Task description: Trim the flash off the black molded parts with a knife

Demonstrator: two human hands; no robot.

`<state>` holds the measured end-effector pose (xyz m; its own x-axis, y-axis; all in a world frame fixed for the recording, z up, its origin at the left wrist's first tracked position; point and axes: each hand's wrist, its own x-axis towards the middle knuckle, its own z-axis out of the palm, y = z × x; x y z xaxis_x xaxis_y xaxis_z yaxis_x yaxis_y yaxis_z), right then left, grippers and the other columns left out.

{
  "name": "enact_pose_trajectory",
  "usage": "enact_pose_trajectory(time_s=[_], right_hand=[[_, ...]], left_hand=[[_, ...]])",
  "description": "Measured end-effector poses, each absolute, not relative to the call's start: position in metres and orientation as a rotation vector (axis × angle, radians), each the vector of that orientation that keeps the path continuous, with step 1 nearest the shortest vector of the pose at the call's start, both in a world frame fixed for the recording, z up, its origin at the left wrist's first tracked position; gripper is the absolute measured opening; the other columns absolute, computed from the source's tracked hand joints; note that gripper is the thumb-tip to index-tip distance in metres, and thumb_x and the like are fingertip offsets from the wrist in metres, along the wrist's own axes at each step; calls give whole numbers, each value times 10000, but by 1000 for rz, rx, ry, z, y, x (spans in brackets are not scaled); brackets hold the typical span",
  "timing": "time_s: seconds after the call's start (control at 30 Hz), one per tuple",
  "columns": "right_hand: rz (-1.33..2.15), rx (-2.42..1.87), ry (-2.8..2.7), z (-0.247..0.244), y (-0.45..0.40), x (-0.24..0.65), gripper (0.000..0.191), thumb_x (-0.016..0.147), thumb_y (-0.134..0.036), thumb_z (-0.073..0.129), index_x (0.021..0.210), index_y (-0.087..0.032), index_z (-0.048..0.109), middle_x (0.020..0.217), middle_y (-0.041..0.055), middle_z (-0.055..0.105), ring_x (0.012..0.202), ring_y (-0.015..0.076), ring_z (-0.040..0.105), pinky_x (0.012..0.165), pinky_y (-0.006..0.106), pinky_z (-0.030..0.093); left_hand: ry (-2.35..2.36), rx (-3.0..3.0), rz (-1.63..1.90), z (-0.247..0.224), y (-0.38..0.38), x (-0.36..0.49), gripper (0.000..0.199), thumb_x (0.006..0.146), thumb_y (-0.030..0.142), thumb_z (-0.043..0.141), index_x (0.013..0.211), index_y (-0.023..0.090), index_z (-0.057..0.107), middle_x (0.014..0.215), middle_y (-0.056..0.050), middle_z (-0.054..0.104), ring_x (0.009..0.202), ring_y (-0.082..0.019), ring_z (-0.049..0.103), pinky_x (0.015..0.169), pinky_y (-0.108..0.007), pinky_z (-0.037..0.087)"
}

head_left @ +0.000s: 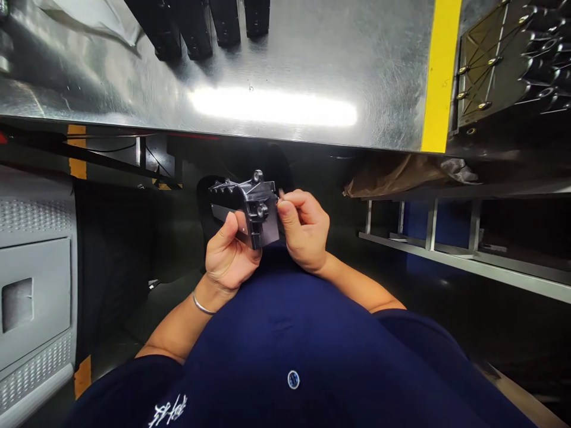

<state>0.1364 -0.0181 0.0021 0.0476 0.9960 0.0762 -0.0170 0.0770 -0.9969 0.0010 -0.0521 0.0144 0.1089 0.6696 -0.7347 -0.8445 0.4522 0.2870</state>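
Observation:
A black moulded plastic part (255,205) with round screw bosses and a shiny flat side is held up in front of my body, below the table's front edge. My left hand (232,255) grips it from below, thumb on its near face and fingers underneath. Close against the part's right edge, my right hand (307,229) is closed in a pinch between thumb and forefinger. A small thin tip shows above those fingers, too little of it to name. Whether that tip touches the part I cannot tell.
Several long black parts (196,30) lie on the shiny metal table (312,65) at the back left. A yellow tape strip (439,77) runs beside large black moulded parts (495,71) on the right. A grey perforated crate (35,273) stands left; a metal frame (428,249) is below right.

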Motion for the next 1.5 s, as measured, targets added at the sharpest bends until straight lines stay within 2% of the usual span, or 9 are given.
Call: enact_pose_trajectory(time_s=[0.13, 0.23, 0.33, 0.47, 0.87, 1.1, 1.3, 1.43, 1.5], right_hand=[[1062, -1086, -1276, 4, -13, 142, 250, 947, -412, 575, 836, -189, 601, 697, -39, 525, 582, 67, 460, 561, 220, 415], [1067, -1005, -1532, 7, -6, 154, 244, 972, -350, 540, 858, -169, 658, 703, -13, 599, 603, 77, 523, 575, 224, 445], [932, -912, -1694, 7, 0, 163, 239, 976, -304, 536, 861, -162, 691, 692, 4, 645, 603, 87, 555, 576, 231, 457], [793, -866, -1810, 8, 5, 169, 197, 958, -251, 570, 858, -156, 712, 711, 16, 689, 589, 82, 558, 564, 225, 447], [679, -853, -2034, 14, 13, 182, 268, 975, -296, 542, 856, -160, 740, 673, 11, 686, 576, 85, 553, 553, 224, 428], [693, -827, -2050, -2, 23, 185, 287, 973, -335, 546, 855, -172, 751, 681, 13, 699, 588, 93, 575, 574, 231, 450], [678, -1187, -1672, -21, 35, 192, 348, 967, -393, 542, 788, -180, 751, 716, 25, 724, 657, 126, 652, 638, 259, 505], [762, -1003, -1779, -9, 21, 187, 270, 960, -299, 564, 809, -167, 745, 710, 23, 723, 598, 101, 611, 577, 236, 478], [776, -892, -1818, -3, 14, 181, 231, 952, -261, 578, 824, -152, 737, 718, 28, 728, 583, 89, 587, 563, 221, 468]], left_hand=[[904, -273, 1161, 19, -51, 1, 227, 975, 315, 532, 827, 247, 690, 624, 60, 703, 557, -76, 685, 498, -122, 540], [933, -261, 1184, 20, -50, 1, 276, 988, 288, 499, 788, 215, 675, 626, 51, 698, 563, -78, 685, 549, -139, 567], [947, -236, 1230, 19, -49, 2, 310, 985, 246, 495, 717, 201, 645, 592, 54, 668, 559, -79, 679, 593, -156, 587], [985, -180, 1235, 19, -50, 2, 274, 967, 222, 521, 726, 201, 649, 620, 51, 680, 587, -87, 692, 632, -174, 601], [1006, -23, 1258, 18, -48, 2, 214, 835, 213, 698, 643, 199, 606, 633, 51, 695, 638, -95, 714, 694, -167, 614], [1020, -126, 1199, 19, -50, 3, 209, 821, 146, 673, 622, 184, 621, 607, 42, 672, 552, -75, 659, 597, -154, 590], [876, -31, 1065, 27, -61, 6, 300, 593, 229, 873, 539, 166, 585, 503, 33, 602, 443, -106, 596, 463, -213, 566], [1079, -168, 1247, 26, -48, 1, 265, 761, 136, 731, 543, 162, 581, 522, 45, 612, 501, -75, 628, 588, -189, 600], [1106, -175, 1286, 24, -43, -1, 254, 802, 121, 689, 570, 164, 597, 519, 53, 604, 508, -72, 628, 618, -197, 609]])
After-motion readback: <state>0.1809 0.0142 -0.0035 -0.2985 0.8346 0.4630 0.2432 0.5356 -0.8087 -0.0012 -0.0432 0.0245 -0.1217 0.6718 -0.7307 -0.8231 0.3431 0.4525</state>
